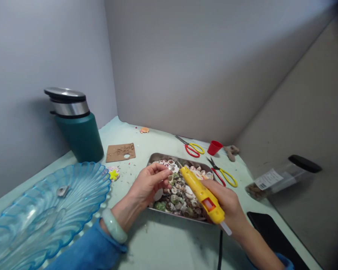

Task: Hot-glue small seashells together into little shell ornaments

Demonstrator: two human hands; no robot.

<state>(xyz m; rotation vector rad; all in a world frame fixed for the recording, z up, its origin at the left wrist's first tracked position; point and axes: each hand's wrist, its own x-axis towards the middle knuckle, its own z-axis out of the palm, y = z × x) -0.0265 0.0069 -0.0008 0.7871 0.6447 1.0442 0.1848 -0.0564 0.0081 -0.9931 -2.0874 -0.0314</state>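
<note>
My right hand (224,197) is wrapped round a yellow hot glue gun (198,187), its nozzle pointing up and to the left. A clear glue stick (225,228) pokes out of the gun's back end. Close to the nozzle, thumb and fingers of my left hand (150,182) are pinched together; whatever lies between the fingertips is too small to make out. Under both hands is a metal tray (180,215) full of small seashells (183,195), white, brown and greenish. My hands and the gun hide part of the shells.
A blue scalloped plate (81,198) and a green bottle (80,137) stand left, near a brown card (121,152). Behind the tray are scissors (191,147), another pair (222,172) and a red cup (214,147). Rightward are a clear jar (278,180) and a black flat object (273,236).
</note>
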